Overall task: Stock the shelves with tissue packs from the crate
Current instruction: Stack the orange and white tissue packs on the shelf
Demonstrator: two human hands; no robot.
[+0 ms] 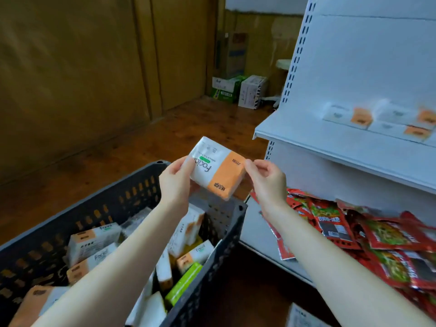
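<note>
Nearest you, the crate (pixel 132 192) holds many more tissue packs (pixel 94 234), lying at all angles. Above its far right corner you hold one pack (pixel 217 168) in the air with both hands. Your left hand (pixel 175 182) grips its white end, thumb on top, and your right hand (pixel 266 182) pinches the orange end with its fingertips.

You seem to be mid-carry, between picking and placing. Just beyond, the lower shelf (pixel 257 227) is heaped with red snack packets (pixel 354 227) (no room there). The upper shelf (pixel 318 138) has matching packs (pixel 361 118) along its back edge, with bare board at its front and left. Next, lift the pack over that front edge and set it flat beside the others.
</note>
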